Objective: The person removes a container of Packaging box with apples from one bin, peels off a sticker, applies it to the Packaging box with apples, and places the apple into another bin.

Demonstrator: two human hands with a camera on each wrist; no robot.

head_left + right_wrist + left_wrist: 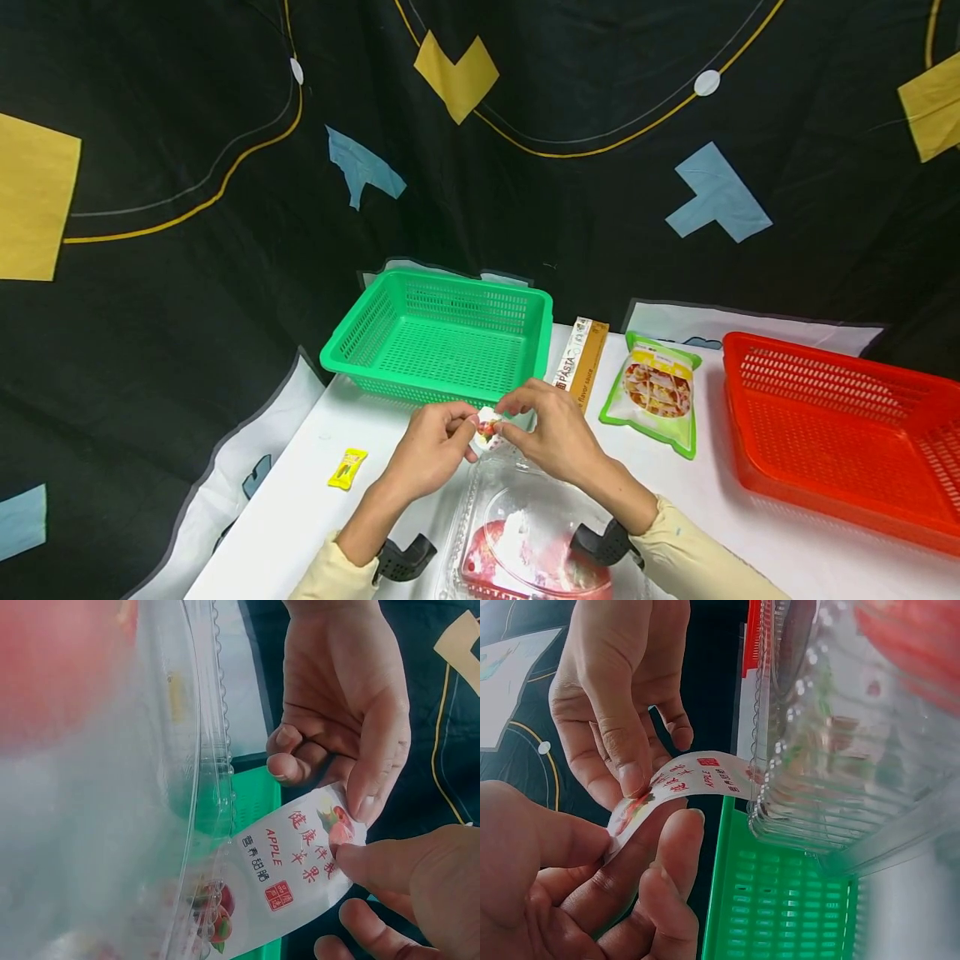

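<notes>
While hovering over clear clamshell box [525, 533], pinching apple label [487, 427] between left hand [433, 450] and right hand [553, 433]. Sitting just before green basket [442, 337].

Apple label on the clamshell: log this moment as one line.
left hand: pinches apple label | right hand: pinches label | label: one end on clear clamshell | green basket: behind

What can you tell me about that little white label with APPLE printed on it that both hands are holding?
The label is a narrow white strip, glossy like a paper or film sticker, printed with red characters, the word APPLE, a small red square mark and apple pictures at both ends. It curves loosely. One end seems stuck to the edge of the clear plastic box; whether it is partly peeled I cannot tell. The left hand and the right hand both pinch its free end, in front of the green basket.
</notes>
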